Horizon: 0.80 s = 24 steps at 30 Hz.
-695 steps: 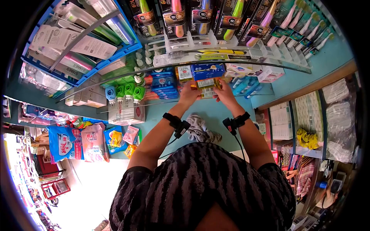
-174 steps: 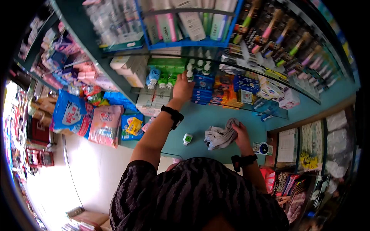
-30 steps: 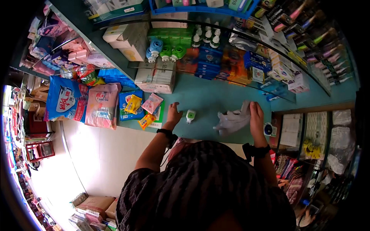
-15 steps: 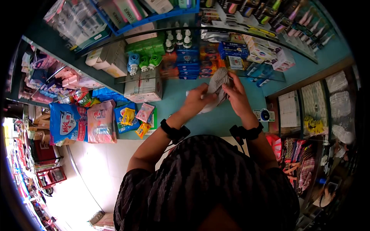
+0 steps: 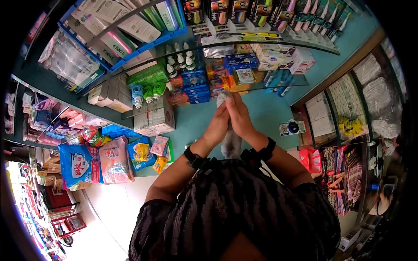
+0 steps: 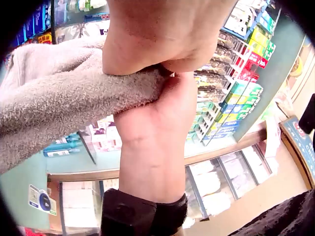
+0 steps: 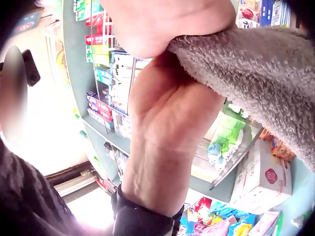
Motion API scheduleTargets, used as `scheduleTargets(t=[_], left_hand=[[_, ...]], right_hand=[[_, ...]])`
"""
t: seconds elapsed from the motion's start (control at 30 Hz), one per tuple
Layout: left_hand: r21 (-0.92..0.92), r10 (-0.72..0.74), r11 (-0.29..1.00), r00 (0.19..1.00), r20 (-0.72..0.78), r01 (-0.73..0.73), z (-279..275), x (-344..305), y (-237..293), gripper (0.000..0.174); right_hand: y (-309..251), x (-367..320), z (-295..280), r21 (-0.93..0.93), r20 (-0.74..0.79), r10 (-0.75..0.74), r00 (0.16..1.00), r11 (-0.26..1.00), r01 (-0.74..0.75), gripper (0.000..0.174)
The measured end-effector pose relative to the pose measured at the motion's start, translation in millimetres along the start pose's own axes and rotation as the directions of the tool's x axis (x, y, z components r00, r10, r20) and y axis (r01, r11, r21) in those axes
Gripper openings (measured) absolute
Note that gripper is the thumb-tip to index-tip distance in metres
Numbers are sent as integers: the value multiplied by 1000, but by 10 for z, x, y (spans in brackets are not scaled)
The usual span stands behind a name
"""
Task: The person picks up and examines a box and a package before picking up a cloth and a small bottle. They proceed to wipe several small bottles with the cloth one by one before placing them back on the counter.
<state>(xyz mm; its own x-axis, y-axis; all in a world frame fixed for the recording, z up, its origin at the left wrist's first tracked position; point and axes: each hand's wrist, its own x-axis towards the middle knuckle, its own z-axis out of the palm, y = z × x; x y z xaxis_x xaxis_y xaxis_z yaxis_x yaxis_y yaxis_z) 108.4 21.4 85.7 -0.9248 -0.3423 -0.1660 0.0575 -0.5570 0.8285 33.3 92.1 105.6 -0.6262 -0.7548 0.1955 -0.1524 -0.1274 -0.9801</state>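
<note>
The cloth [image 5: 231,147] was held over the surface [image 5: 266,112], pressed between left hand [image 5: 217,126] and right hand [image 5: 239,118], both fairly flat. With grip supplied by palm pressure alone, a fold could have been dropped; by forward swing, blue packs [image 5: 198,93] could have been knocked.

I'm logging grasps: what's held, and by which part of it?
A bunched, fuzzy grey cloth, pressed between the left hand and right hand around its middle.

A shop, judging by its racked packaged toothbrushes [image 5: 263,15], stacked boxes [image 5: 271,58] and QR-code card [image 5: 284,129].
</note>
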Motion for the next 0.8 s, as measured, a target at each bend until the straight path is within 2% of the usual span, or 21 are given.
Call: scheduleTargets(t=[0.13,0.2,0.3,0.33,0.4,0.43,0.5,0.6,0.63,0.73,0.8], left_hand=[[-14,63,998,998,-13,-63,58,20,14,32],[-69,65,996,998,16,-64,37,40,15,28],[-96,65,993,998,1,-65,12,84,42,27],[-97,64,993,998,-14,-65,25,94,85,27],[-165,70,985,993,92,-54,45,65,307,27],[-197,73,979,987,142,-44,37,41,425,26],[-189,51,982,987,152,-22,-37,39,544,27],[-207,51,978,985,163,-16,-49,41,591,26],[-215,45,977,986,159,-10,-38,38,602,26],[-240,54,971,982,178,-10,-5,14,664,27],[-237,69,971,979,194,-22,-22,8,696,27]], right_hand=[[-25,-52,-9,-174,-13,-149,989,974,144,47],[53,-87,-31,-218,5,-239,971,947,234,50],[89,-120,-144,-206,50,-271,961,939,275,51],[54,-124,-224,-129,62,-183,981,973,189,50],[-28,-123,-424,26,112,1,994,1000,-4,48],[11,-116,-518,7,78,59,995,998,-59,46],[112,-114,-709,-31,5,173,985,985,-172,42],[255,-153,-882,-113,196,239,951,969,-221,35],[319,-171,-839,-129,235,185,954,979,-158,37],[378,-234,-637,-273,269,183,945,956,-108,42],[395,-232,-561,-269,266,318,910,931,-247,42]])
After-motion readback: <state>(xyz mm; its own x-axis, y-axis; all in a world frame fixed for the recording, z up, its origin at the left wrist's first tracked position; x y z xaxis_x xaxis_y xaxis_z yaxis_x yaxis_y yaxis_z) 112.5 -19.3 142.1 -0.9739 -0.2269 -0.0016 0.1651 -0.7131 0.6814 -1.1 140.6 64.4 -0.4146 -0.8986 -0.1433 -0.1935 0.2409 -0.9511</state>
